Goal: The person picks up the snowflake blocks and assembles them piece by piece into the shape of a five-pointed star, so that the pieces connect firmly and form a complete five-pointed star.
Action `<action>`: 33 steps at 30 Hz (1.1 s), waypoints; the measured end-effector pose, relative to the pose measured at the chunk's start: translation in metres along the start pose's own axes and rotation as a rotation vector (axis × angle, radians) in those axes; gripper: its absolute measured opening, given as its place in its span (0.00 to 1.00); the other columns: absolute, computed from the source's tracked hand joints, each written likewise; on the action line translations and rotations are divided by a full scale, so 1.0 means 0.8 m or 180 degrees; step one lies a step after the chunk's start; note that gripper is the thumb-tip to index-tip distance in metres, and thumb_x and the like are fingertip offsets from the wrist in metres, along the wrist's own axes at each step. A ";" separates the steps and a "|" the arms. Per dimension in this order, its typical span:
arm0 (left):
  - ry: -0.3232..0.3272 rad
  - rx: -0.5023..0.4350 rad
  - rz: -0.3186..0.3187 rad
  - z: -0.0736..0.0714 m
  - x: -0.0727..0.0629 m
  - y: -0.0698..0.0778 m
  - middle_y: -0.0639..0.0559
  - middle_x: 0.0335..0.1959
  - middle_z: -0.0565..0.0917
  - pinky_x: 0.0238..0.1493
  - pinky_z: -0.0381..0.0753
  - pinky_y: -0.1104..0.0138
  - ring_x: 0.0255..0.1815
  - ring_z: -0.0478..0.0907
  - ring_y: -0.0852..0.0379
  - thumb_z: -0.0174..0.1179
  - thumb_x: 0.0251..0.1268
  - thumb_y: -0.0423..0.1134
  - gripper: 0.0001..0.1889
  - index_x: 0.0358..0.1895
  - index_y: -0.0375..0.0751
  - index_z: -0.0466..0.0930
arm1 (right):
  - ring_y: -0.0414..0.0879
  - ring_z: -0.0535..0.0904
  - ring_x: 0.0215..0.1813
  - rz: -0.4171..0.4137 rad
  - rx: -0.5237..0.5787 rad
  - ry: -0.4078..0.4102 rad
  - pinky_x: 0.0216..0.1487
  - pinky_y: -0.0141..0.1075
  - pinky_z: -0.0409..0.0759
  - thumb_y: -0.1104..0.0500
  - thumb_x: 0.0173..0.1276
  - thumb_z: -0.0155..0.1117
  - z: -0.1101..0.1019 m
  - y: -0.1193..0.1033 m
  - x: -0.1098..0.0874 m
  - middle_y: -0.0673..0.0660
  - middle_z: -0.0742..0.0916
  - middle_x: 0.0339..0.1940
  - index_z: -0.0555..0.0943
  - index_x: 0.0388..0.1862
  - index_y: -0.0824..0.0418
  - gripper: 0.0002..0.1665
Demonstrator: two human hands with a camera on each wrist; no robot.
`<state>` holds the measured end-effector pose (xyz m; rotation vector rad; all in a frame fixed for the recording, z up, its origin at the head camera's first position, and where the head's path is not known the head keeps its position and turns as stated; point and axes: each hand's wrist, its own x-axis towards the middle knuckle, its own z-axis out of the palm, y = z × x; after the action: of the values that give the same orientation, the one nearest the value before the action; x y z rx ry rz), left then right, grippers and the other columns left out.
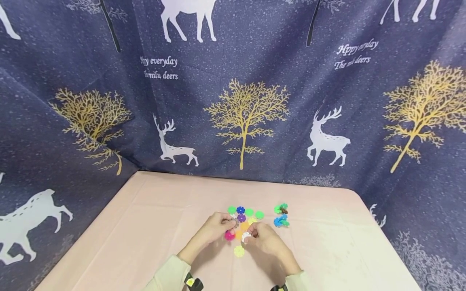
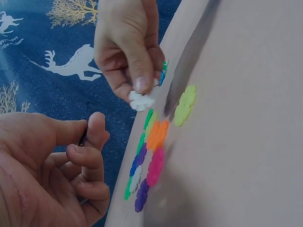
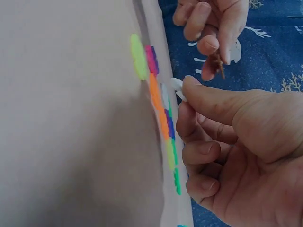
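My left hand (image 1: 214, 227) pinches a small brown notched disc between thumb and forefinger; the brown disc (image 3: 219, 65) shows edge-on in the right wrist view. With the thumb and fingers of my right hand (image 1: 268, 239) I grip a white flower-shaped disc (image 2: 142, 100), held up over the table. The two discs are apart, facing each other across a short gap. Below the hands lie loose notched discs: a pink one (image 1: 229, 235), an orange one (image 1: 245, 226), a purple one (image 1: 241, 218) and a yellow one (image 1: 239, 251) nearest me.
Behind the hands, green discs (image 1: 259, 215) and a blue disc (image 1: 240, 210) form a rough row. Two joined clusters stand to the right, a green and brown cluster (image 1: 278, 209) behind a blue and green cluster (image 1: 278, 222). A dark patterned cloth (image 1: 255, 60) hangs behind the pink-covered table (image 1: 164, 202).
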<state>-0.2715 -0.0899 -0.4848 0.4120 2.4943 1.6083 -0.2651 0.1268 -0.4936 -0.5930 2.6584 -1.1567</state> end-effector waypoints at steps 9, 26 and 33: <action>-0.0156 -0.0047 -0.0077 0.003 -0.001 -0.002 0.52 0.24 0.83 0.30 0.74 0.69 0.28 0.77 0.56 0.62 0.69 0.35 0.07 0.39 0.34 0.86 | 0.43 0.76 0.33 -0.0176 -0.0009 0.0163 0.36 0.37 0.77 0.62 0.65 0.69 -0.006 -0.006 0.001 0.49 0.82 0.30 0.81 0.35 0.60 0.05; -0.0320 -0.0496 -0.0198 0.009 0.000 -0.001 0.47 0.24 0.85 0.32 0.77 0.70 0.26 0.79 0.60 0.60 0.70 0.35 0.09 0.42 0.30 0.83 | 0.41 0.76 0.32 -0.0272 -0.0306 0.0374 0.32 0.37 0.76 0.63 0.65 0.69 -0.010 -0.017 0.001 0.51 0.84 0.34 0.81 0.40 0.54 0.08; -0.0339 -0.0722 -0.0132 0.016 0.002 -0.003 0.54 0.17 0.78 0.21 0.65 0.73 0.15 0.67 0.64 0.59 0.70 0.35 0.10 0.37 0.27 0.82 | 0.37 0.73 0.29 -0.0427 -0.0437 0.0565 0.31 0.32 0.74 0.64 0.64 0.70 -0.009 -0.016 0.002 0.45 0.83 0.31 0.81 0.34 0.54 0.07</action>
<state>-0.2702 -0.0792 -0.4924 0.4012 2.1983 1.7774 -0.2652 0.1231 -0.4791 -0.7342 2.9066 -1.1151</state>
